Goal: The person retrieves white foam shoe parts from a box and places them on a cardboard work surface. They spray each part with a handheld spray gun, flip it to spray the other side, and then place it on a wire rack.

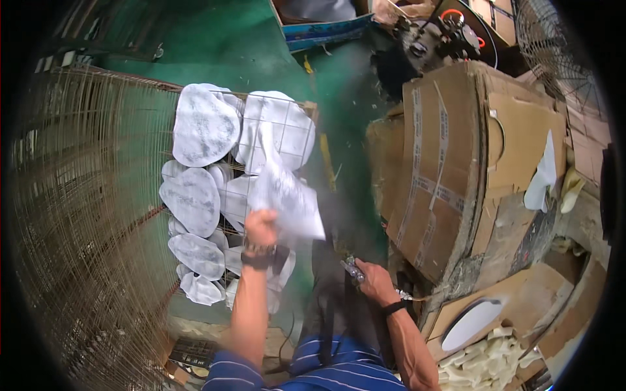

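Note:
My left hand (261,227) is closed on the edge of a limp white sheet piece (287,199), blurred by motion and hanging over the wire rack (215,166). In my right hand (377,284) is a metal spray gun (353,268), its nozzle pointing away from me; a thin hose runs back by the wrist. A faint haze shows in the air ahead of it. Flat, rounded white pieces with grey-speckled faces lie on the rack, among them a large far-left one (205,125), a middle one (190,202) and a smaller near one (197,257).
Stacked wire racks (85,189) rise along the left. A large taped cardboard box (443,176) stands on the right, with a white oval piece (471,324) and a heap of cream scraps (489,362) nearer me. Far off are a blue bin (326,36) and a fan (561,52).

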